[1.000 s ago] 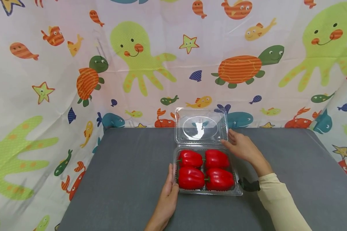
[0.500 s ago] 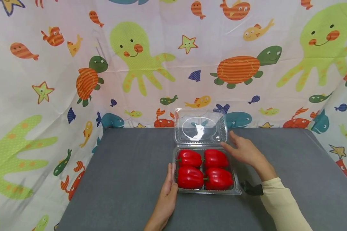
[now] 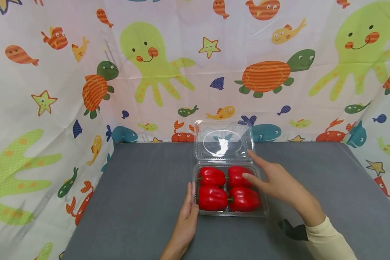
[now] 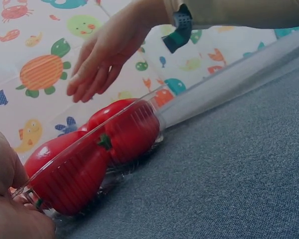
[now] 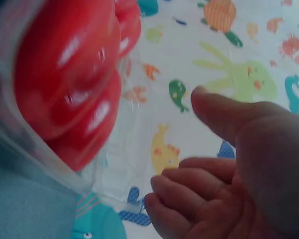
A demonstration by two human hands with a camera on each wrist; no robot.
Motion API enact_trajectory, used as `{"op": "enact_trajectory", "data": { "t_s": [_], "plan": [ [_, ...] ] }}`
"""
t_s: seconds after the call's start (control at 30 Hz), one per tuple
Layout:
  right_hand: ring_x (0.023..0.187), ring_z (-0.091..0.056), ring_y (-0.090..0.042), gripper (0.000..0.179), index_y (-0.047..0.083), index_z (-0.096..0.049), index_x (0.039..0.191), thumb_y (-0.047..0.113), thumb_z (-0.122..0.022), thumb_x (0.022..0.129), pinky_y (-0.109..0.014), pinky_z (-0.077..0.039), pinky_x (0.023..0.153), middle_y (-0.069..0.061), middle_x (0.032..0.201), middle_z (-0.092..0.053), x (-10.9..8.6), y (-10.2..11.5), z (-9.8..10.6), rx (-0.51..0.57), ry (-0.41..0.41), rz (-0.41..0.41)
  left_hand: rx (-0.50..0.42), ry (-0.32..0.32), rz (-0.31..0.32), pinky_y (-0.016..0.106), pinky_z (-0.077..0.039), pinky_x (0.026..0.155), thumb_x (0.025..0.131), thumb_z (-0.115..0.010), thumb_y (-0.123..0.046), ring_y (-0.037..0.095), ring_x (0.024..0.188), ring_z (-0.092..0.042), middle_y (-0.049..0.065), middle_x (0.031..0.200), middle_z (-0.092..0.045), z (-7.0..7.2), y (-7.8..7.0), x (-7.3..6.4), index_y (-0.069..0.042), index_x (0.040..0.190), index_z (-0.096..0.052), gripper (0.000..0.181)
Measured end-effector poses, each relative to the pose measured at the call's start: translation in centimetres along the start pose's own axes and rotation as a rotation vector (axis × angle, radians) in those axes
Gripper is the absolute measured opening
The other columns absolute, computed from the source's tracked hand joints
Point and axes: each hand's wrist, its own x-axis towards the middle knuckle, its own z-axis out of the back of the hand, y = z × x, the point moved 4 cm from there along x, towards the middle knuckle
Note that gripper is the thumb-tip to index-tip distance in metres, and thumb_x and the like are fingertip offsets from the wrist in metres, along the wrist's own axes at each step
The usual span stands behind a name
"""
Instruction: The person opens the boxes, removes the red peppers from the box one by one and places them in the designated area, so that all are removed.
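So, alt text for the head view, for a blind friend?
Four red peppers lie in an open clear box on a gray table. The left hand holds the box's left side; the right hand hovers over its right edge. Patterned cloth hangs behind.

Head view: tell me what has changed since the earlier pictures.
The right hand has moved from beside the lid toward the person, its thumb now overlapping the back right pepper. The left hand still holds the tray; the open lid and peppers stayed put.
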Motion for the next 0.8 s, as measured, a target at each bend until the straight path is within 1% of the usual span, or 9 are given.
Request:
{"op": "enact_trajectory", "data": {
  "t_s": [0.07,0.17,0.27,0.33,0.4,0.47,0.67,0.73,0.8],
  "plan": [
    [0.128,-0.063,-0.046,0.091,0.013,-0.033,0.167,0.047,-0.077,0.095,-0.056,-0.062,0.087,-0.022,0.145,-0.063,-0.6,0.6,-0.4,0.000,0.022,0.027,0.003,0.003,0.000,0.032,-0.017,0.125,0.111,-0.036,-0.005,0.018,0.163,-0.005,-0.005,0.177,-0.010,0.0,0.0,0.0,-0.020,0.172,-0.001,0.071],
    [0.127,-0.065,-0.044,0.094,0.015,-0.034,0.167,0.050,-0.079,0.092,-0.052,-0.063,0.085,-0.019,0.143,-0.065,-1.4,1.3,-1.1,0.002,0.058,0.060,0.005,0.005,0.004,0.027,-0.018,0.124,0.112,-0.036,-0.005,0.017,0.163,-0.005,-0.006,0.177,-0.010,0.0,0.0,-0.1,-0.021,0.171,-0.001,0.071],
    [0.126,-0.066,-0.042,0.097,0.013,-0.037,0.166,0.052,-0.082,0.089,-0.047,-0.064,0.084,-0.019,0.147,-0.062,-2.2,1.7,-1.8,0.002,0.075,0.085,0.007,0.005,0.004,0.025,-0.018,0.123,0.112,-0.036,-0.005,0.017,0.163,-0.005,-0.006,0.177,-0.010,0.0,-0.1,-0.1,-0.022,0.171,0.000,0.071],
    [0.120,-0.069,-0.039,0.099,0.012,-0.039,0.165,0.053,-0.084,0.086,-0.043,-0.065,0.079,-0.017,0.141,-0.066,-2.6,1.8,-2.4,-0.002,0.081,0.072,0.008,0.005,0.002,0.021,-0.019,0.122,0.112,-0.036,-0.005,0.017,0.163,-0.005,-0.006,0.177,-0.009,0.0,-0.1,-0.1,-0.021,0.171,0.000,0.071],
    [0.116,-0.070,-0.037,0.100,0.010,-0.041,0.163,0.054,-0.085,0.084,-0.042,-0.066,0.077,-0.015,0.136,-0.069,-3.1,1.8,-2.9,-0.018,0.081,0.055,0.009,0.006,0.000,0.022,-0.018,0.122,0.112,-0.035,-0.005,0.018,0.163,-0.005,-0.005,0.177,-0.009,0.0,-0.1,-0.1,-0.019,0.171,0.000,0.071],
    [0.112,-0.071,-0.035,0.102,0.009,-0.043,0.162,0.055,-0.087,0.082,-0.042,-0.066,0.074,-0.014,0.131,-0.071,-3.5,1.7,-3.3,-0.036,0.081,0.025,0.012,0.009,0.002,0.018,-0.019,0.121,0.112,-0.035,-0.005,0.018,0.163,-0.005,-0.005,0.177,-0.010,0.0,0.0,-0.1,-0.019,0.171,0.000,0.071],
    [0.101,-0.073,-0.028,0.105,0.008,-0.047,0.159,0.062,-0.086,0.079,-0.042,-0.066,0.074,-0.010,0.121,-0.075,-4.3,1.6,-4.5,-0.105,0.043,-0.020,0.007,0.009,-0.002,0.010,-0.020,0.117,0.111,-0.035,-0.003,0.018,0.163,-0.006,-0.004,0.177,-0.010,0.0,0.0,-0.1,-0.017,0.171,-0.001,0.071],
    [0.102,-0.073,-0.028,0.104,0.006,-0.048,0.158,0.063,-0.085,0.079,-0.043,-0.066,0.074,-0.011,0.124,-0.074,-4.4,1.7,-4.8,-0.116,0.024,-0.015,0.004,0.007,-0.002,0.012,-0.020,0.118,0.111,-0.036,-0.003,0.019,0.163,-0.006,-0.005,0.177,-0.010,0.0,0.0,-0.1,-0.017,0.171,-0.001,0.071],
    [0.101,-0.074,-0.030,0.103,0.005,-0.049,0.157,0.062,-0.085,0.079,-0.045,-0.066,0.075,-0.014,0.127,-0.073,-4.5,1.8,-5.0,-0.127,0.008,-0.013,0.006,0.008,0.000,0.018,-0.020,0.121,0.111,-0.036,-0.004,0.019,0.163,-0.005,-0.005,0.177,-0.010,0.0,-0.1,0.0,-0.018,0.171,-0.001,0.071]
  ]
}}
